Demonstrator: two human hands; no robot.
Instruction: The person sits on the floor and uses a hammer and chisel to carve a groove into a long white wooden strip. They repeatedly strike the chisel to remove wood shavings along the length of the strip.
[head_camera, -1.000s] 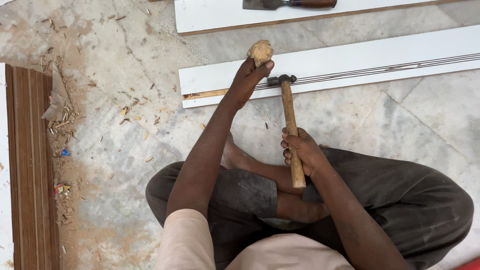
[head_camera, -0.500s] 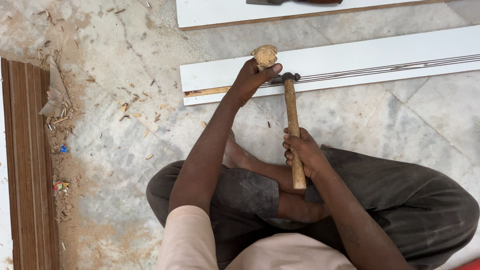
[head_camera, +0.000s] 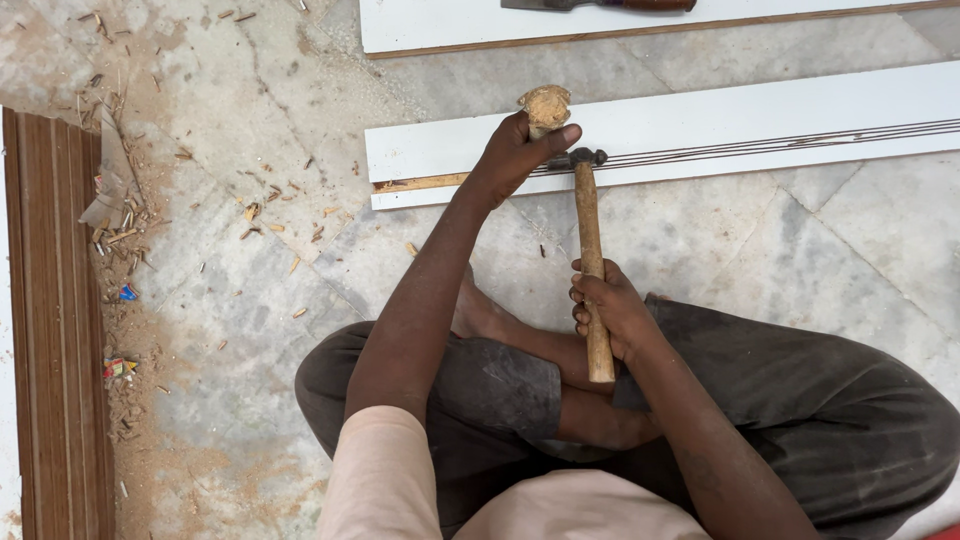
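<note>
Down on the stone floor (head_camera: 760, 250), the person sits cross-legged in the lower half of the frame. Their left hand (head_camera: 515, 155), near the upper middle, is wrapped closed around a chisel (head_camera: 545, 108), whose battered wooden top sticks out above the fist; the blade end is hidden behind the hand, against the long white board (head_camera: 800, 115) that runs to the right edge. Their right hand (head_camera: 605, 310), at centre, is closed tight round the lower part of a hammer (head_camera: 588, 235), its wooden handle pointing up the frame and its dark head lying on the board's near edge, just beside the left hand. Wood chips (head_camera: 265, 215) are scattered to the left, near a brown grooved plank (head_camera: 55, 330) along the left edge.
</note>
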